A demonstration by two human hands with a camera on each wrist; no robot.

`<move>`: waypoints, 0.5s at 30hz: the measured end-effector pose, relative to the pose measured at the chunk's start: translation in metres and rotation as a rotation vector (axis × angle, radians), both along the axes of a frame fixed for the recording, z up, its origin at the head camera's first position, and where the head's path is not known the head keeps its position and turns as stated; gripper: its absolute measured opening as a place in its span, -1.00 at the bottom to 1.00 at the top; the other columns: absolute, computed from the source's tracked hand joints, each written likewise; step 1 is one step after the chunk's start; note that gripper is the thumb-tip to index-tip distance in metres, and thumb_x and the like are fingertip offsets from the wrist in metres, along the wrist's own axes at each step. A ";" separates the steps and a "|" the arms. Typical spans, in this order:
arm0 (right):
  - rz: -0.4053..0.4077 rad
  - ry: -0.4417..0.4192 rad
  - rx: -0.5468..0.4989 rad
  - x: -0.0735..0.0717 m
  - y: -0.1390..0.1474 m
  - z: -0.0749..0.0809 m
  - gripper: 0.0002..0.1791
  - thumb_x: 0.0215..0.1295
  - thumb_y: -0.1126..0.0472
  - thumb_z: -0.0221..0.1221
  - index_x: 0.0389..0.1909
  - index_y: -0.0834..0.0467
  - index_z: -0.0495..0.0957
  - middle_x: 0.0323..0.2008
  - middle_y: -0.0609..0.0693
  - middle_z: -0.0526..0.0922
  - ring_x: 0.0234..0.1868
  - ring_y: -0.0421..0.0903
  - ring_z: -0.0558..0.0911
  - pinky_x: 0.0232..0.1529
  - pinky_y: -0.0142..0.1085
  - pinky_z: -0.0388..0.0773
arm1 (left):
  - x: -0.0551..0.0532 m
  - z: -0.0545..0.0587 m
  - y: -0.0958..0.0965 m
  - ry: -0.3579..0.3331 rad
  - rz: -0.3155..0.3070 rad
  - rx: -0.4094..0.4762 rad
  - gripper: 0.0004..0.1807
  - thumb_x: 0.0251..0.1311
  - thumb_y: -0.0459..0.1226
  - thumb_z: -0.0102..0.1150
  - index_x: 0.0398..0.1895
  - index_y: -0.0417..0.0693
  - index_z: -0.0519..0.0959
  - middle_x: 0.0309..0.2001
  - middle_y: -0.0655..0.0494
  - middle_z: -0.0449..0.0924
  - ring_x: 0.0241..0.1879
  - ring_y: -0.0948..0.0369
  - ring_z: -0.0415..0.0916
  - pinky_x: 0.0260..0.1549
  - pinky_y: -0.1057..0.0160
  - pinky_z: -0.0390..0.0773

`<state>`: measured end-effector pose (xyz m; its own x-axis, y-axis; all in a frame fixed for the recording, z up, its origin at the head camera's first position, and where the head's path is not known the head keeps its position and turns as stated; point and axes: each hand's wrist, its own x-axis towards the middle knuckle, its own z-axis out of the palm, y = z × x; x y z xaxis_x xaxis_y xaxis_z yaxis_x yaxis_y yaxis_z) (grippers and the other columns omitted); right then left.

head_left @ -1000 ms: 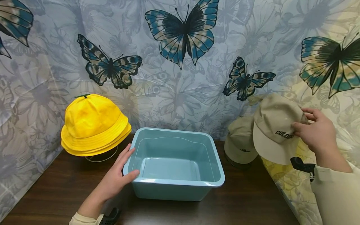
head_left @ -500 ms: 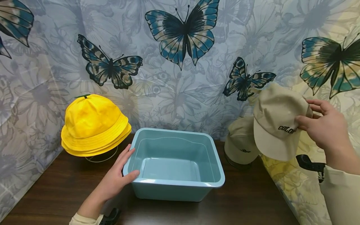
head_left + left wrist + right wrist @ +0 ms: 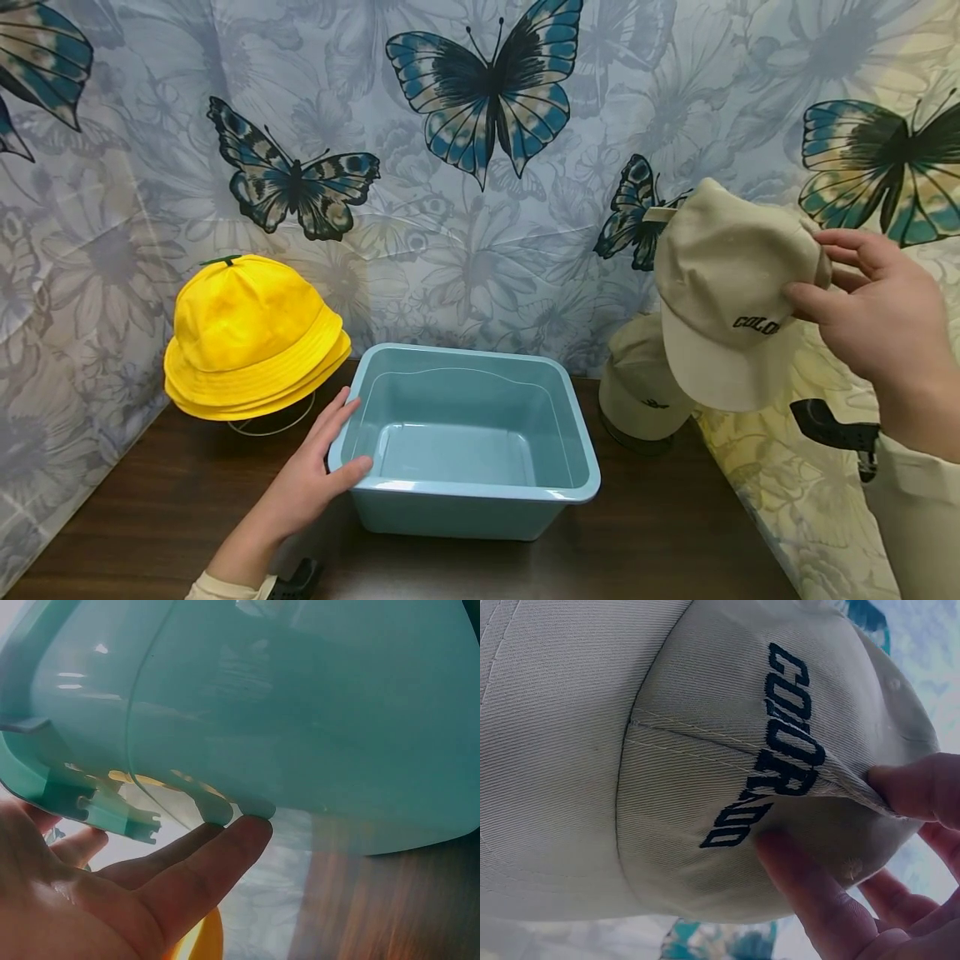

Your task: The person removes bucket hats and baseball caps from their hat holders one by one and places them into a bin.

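My right hand [image 3: 881,312] pinches a beige baseball cap [image 3: 723,283] by the side of its crown, holding it up with the brim downward. In the right wrist view, dark COLORADO lettering [image 3: 787,720] crosses the cap's front, and the cloth folds between thumb and fingers. Behind and below it, a second beige cap [image 3: 639,387] sits on a low dark base, partly hidden by the raised one. My left hand [image 3: 315,462] rests at the left rim of a pale blue plastic basin [image 3: 472,492], its straight fingers [image 3: 217,877] touching the outer wall.
Stacked yellow bucket hats [image 3: 247,342] sit on a wire stand [image 3: 273,427] at the left. A cloth with printed butterflies [image 3: 491,92] hangs close behind the dark wooden table [image 3: 660,533]. The table's right edge borders a yellowish cloth [image 3: 817,517].
My right hand has raised the beige cap higher, shifting rightward and upward. More of the butterfly print behind is now covered. The left hand and the basin have stayed put.
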<state>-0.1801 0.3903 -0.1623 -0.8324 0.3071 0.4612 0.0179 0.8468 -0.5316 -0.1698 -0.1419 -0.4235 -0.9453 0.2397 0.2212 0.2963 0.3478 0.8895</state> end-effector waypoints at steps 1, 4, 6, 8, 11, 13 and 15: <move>0.009 0.003 0.006 0.001 -0.004 0.001 -0.28 0.41 0.02 0.16 0.54 -0.14 0.15 0.51 0.11 0.13 0.42 0.19 0.23 0.04 -0.21 0.57 | 0.000 0.000 0.000 0.001 -0.001 0.001 -0.15 0.27 0.00 0.22 0.55 -0.03 0.13 0.58 0.05 -0.23 0.42 -0.23 -0.06 0.06 -0.32 0.42; 0.037 0.002 0.035 0.003 -0.013 0.004 -0.29 0.42 0.00 0.15 0.54 -0.16 0.16 0.51 0.09 0.11 0.44 0.18 0.20 0.14 0.19 0.42 | -0.001 0.000 0.000 0.006 0.000 0.006 -0.15 0.27 -0.01 0.22 0.55 -0.04 0.13 0.58 0.06 -0.22 0.42 -0.21 -0.07 0.08 -0.33 0.40; 0.066 0.008 0.056 0.004 -0.020 0.005 -0.30 0.42 0.01 0.16 0.54 -0.12 0.18 0.51 0.09 0.13 0.43 0.20 0.21 0.10 0.29 0.39 | -0.001 0.000 0.000 0.010 -0.001 0.006 -0.15 0.28 -0.01 0.22 0.55 -0.04 0.13 0.58 0.07 -0.22 0.43 -0.21 -0.07 0.09 -0.34 0.39; 0.085 0.004 0.083 0.004 -0.027 0.006 -0.30 0.41 0.01 0.17 0.53 -0.10 0.20 0.50 0.08 0.16 0.41 0.21 0.24 0.07 0.31 0.39 | -0.001 0.000 -0.001 0.010 -0.001 0.007 -0.16 0.28 -0.01 0.22 0.55 -0.04 0.13 0.58 0.07 -0.22 0.43 -0.20 -0.08 0.09 -0.34 0.39; 0.134 0.005 0.121 0.004 -0.036 0.008 -0.32 0.40 0.06 0.19 0.50 -0.02 0.25 0.47 0.13 0.21 0.38 0.27 0.28 0.03 0.22 0.47 | 0.000 0.000 -0.001 0.009 -0.002 0.004 -0.16 0.28 -0.01 0.22 0.55 -0.04 0.13 0.58 0.06 -0.22 0.43 -0.21 -0.08 0.08 -0.34 0.40; 0.170 0.010 0.143 0.003 -0.042 0.008 -0.34 0.38 0.08 0.22 0.47 0.01 0.29 0.44 0.15 0.25 0.36 0.30 0.30 -0.03 -0.12 0.55 | 0.000 0.000 0.000 0.008 -0.001 0.004 -0.16 0.28 -0.01 0.22 0.55 -0.03 0.13 0.58 0.06 -0.22 0.43 -0.21 -0.07 0.08 -0.33 0.40; 0.224 0.032 0.159 0.003 -0.047 0.009 -0.37 0.35 0.12 0.26 0.42 0.05 0.35 0.41 0.18 0.28 0.33 0.32 0.33 -0.15 -0.45 0.46 | 0.000 0.000 0.000 0.005 -0.002 0.005 -0.16 0.28 0.00 0.22 0.55 -0.03 0.14 0.58 0.06 -0.22 0.42 -0.21 -0.06 0.09 -0.33 0.40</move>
